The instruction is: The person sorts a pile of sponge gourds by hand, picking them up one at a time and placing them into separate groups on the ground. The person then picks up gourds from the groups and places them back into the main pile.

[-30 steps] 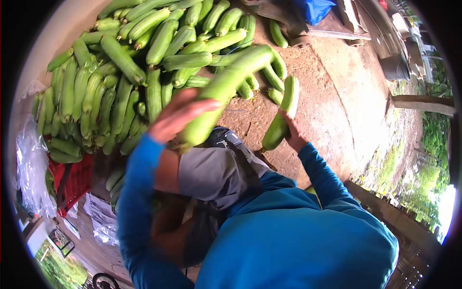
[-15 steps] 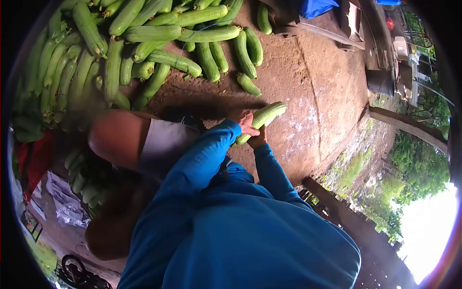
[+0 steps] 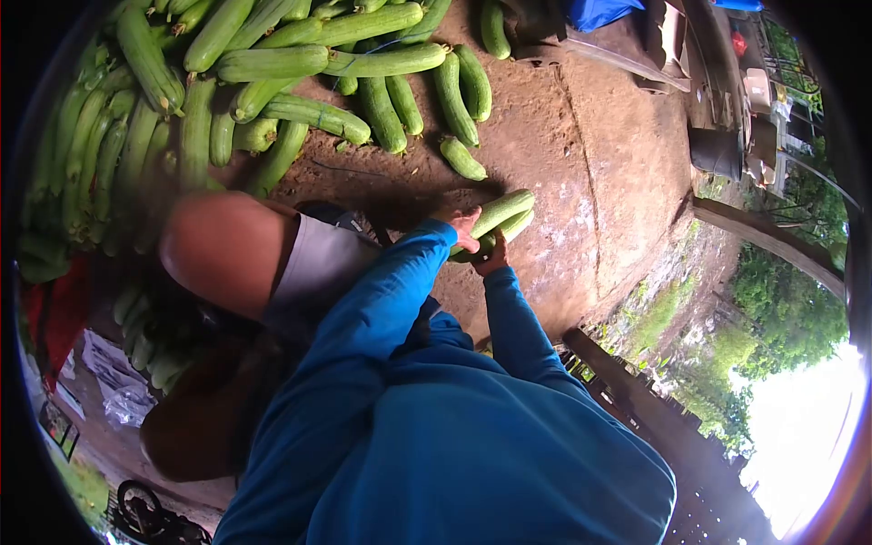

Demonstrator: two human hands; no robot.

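Green gourds (image 3: 272, 64) lie heaped at left; rightward, over the dirt floor (image 3: 563, 154), the left hand (image 3: 465, 227) curls its fingers around one gourd (image 3: 505, 209) and the right hand (image 3: 493, 254) grips a second gourd (image 3: 518, 226) alongside. Steadying this pair seems the step in hand, calling next for firm fingers on both.

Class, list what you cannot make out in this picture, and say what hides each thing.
All in the head view:
- Held gourds: near ends partly covered by the left hand.
- Right hand: palm hidden against a gourd.
- Gourd heap: cut off by the top edge.
- Shoe: partly hidden behind the shorts.
- Red thing: shape lost in shadow and blur.
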